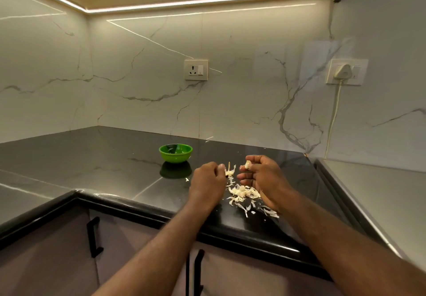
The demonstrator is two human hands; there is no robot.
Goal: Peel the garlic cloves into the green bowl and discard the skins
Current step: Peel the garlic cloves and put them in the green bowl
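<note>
Skin pile (244, 194) on black counter (110, 171) near front edge, directly under hands: scraps likely dropped where peeled, kept together for binning. Left hand (207, 181) curled, pinching torn skin strip (231, 170). Right hand (261, 177) pinches garlic clove (247, 164) at fingertips, leaving it exposed for stripping. Green bowl (175, 153) farther back-left, apart from the mess; contents unclear.
</note>
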